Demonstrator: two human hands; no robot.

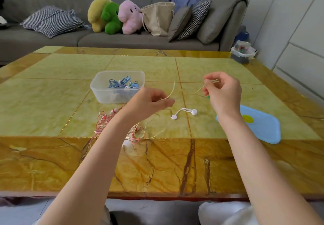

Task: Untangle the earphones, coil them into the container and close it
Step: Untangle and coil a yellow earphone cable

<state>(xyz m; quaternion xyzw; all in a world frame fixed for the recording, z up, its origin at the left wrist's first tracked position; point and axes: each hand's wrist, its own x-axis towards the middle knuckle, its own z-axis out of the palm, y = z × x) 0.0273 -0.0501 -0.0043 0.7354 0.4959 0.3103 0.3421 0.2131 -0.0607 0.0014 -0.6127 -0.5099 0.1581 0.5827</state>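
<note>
- Yellow earphone cable [172, 90] is the piece in hand, raised over the middle of the table [52, 102], with its slack trailing down toward the near edge.
- Left hand [150, 102] pinches one strand between thumb and curled fingers; from there the strand rises and leans toward the far edge.
- Right hand [222, 91] pinches another strand at its fingertips [206, 83], and a green earbud [207, 97] hangs just below the fingers.
- Between the hands the cable's long axis runs roughly left to right, sagging toward the tabletop.
- Judged from this, the step is separating yellow from the pink earphones [103, 125], which lie tangled near the near edge, left of centre; the yellow slack touches them there.
- To do it well, I would keep tension light and feed one free end back through any loop, since hard pulling tightens knots.
- Clear container [98, 91] sits left of centre, holding coiled blue earphones [121, 83].
- Blue lid [270, 130] lies flat toward the right edge.
- White cable tie [184, 112] lies near the centre, apart from the tangle.
</note>
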